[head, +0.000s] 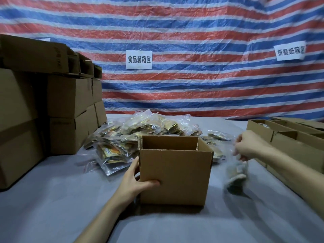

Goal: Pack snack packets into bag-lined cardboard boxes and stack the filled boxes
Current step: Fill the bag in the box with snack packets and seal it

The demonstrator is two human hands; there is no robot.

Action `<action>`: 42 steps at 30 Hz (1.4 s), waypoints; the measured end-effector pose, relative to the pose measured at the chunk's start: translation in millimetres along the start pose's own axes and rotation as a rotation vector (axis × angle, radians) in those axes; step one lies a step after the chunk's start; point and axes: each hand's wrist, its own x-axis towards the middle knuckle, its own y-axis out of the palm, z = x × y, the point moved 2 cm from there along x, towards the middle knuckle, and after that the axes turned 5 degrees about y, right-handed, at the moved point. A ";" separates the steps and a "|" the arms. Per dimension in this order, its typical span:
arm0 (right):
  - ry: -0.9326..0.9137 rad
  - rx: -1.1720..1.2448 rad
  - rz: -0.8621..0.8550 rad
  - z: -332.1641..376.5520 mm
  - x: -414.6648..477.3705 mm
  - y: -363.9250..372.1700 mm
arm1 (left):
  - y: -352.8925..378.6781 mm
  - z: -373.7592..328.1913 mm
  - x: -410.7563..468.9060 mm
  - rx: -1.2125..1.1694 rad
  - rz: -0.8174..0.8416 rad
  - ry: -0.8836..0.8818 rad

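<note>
An open cardboard box (175,174) stands on the grey table in front of me, its top flaps upright and its inside hidden from this angle. My left hand (135,183) grips its left front corner, thumb across the front face. To the right of the box, my right hand (249,145) pinches the top of a clear plastic bag (236,176) that hangs down blurred above the table. Behind the box lies a heap of snack packets (149,132) in clear pouches.
Closed cardboard boxes (52,106) are stacked high on the left of the table. Open boxes (284,137) sit in a row along the right edge. A striped tarp with two paper signs (139,59) hangs behind the table (61,199).
</note>
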 end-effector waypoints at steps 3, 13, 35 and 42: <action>0.006 0.027 0.015 13.1 -7.1 -25.6 | 1.6 -2.4 -0.2 -0.014 0.009 0.018; -0.038 0.100 -0.064 43.9 -39.2 -68.8 | 2.0 -3.6 -1.5 -0.054 0.043 0.026; -0.455 0.663 -0.212 175.8 -62.3 -133.0 | 2.7 -4.5 -2.0 -0.076 0.076 -0.007; -0.447 0.754 -0.042 192.7 -75.6 -110.0 | 2.6 -6.1 -2.7 -0.077 0.079 -0.004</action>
